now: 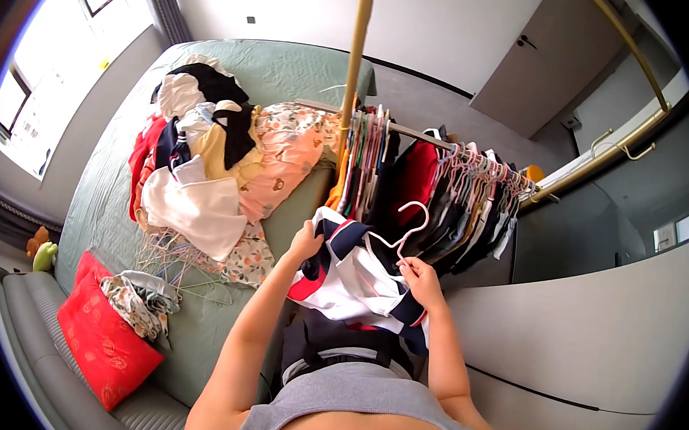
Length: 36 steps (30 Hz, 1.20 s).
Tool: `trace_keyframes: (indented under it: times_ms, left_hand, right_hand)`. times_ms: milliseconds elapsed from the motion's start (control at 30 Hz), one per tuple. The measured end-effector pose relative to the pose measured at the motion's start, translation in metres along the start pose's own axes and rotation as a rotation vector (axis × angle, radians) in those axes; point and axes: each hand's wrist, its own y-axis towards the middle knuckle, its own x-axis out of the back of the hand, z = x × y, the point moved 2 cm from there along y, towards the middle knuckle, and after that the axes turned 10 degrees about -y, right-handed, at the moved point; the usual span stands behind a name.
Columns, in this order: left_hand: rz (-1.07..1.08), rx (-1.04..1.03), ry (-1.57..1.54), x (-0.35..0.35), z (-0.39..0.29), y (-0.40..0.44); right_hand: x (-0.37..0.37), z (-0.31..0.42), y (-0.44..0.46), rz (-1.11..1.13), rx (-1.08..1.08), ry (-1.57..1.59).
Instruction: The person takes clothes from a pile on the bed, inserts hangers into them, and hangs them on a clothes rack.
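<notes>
My left hand (pixel 306 242) grips the edge of a white shirt (pixel 356 282) with navy and red trim, its fingers closed on the cloth. In my right hand (pixel 421 281) is a pale pink hanger (pixel 402 237), pinched near its neck. The hanger's hook points up and away from me, and one of its arms reaches toward the shirt's collar. How far the hanger sits inside the shirt I cannot tell. The shirt hangs bunched between both hands, in front of my waist.
Ahead stands a rack rail (pixel 419 135) with many clothes on hangers (pixel 478 183). On the green bed (pixel 105 179) to the left lie a heap of clothes (pixel 200 145), loose hangers (pixel 174 261) and a red cushion (pixel 108 331). A pale cabinet (pixel 588 329) is at the right.
</notes>
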Motion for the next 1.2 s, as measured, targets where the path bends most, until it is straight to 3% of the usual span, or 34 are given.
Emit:
trace_keyframes:
  times_ms: [133,300,400,433,567,600,700,800,867,900,1000,1033,1200]
  left_hand:
    - [0.173,0.015,0.073,-0.071,-0.038,0.024]
    - [0.044,-0.237,0.031,-0.12,-0.055,0.039]
    - [-0.032,-0.379,0.003,-0.126,-0.068,0.037]
    - [-0.03,-0.396,0.023,-0.122,-0.071,0.039]
    - [-0.054,-0.443,0.101,-0.108,-0.08,0.064]
    - [-0.079,-0.489,0.123,-0.106,-0.083,0.076]
    - [-0.048,-0.62,0.206,-0.11,-0.098,0.12]
    - [0.191,-0.844,0.545,-0.124,-0.112,0.177]
    - [0.213,-1.06,0.872,-0.138,-0.113,0.207]
    - [0.323,-1.095,1.108,-0.159,-0.091,0.234]
    - [0.58,-1.099,1.45,-0.181,-0.075,0.279]
    - [0.642,-1.024,1.526,-0.185,-0.079,0.28]
    - [0.721,-0.936,1.535,-0.168,-0.066,0.278]
  right_hand:
    - [0.03,-0.027,-0.013,-0.217,0.022,-0.038]
    - [0.025,-0.079,0.009,-0.419,0.078,-0.181]
    - [0.018,-0.104,0.028,-0.402,0.046,-0.21]
    - [0.018,-0.104,0.033,-0.472,0.12,-0.214]
    - [0.032,-0.093,0.051,-0.719,0.061,-0.213]
    - [0.037,-0.088,0.056,-0.709,-0.053,-0.145]
    - [0.041,-0.088,0.079,-0.678,-0.039,-0.205]
    - [0.043,-0.08,0.105,-0.702,-0.003,-0.168]
    - [0.041,-0.075,0.121,-0.761,0.009,-0.13]
    - [0.04,-0.073,0.132,-0.776,0.032,-0.134]
    - [0.03,-0.082,0.18,-0.633,-0.135,-0.12]
    - [0.024,-0.087,0.196,-0.702,-0.027,-0.157]
    - [0.018,-0.084,0.264,-0.67,-0.121,-0.366]
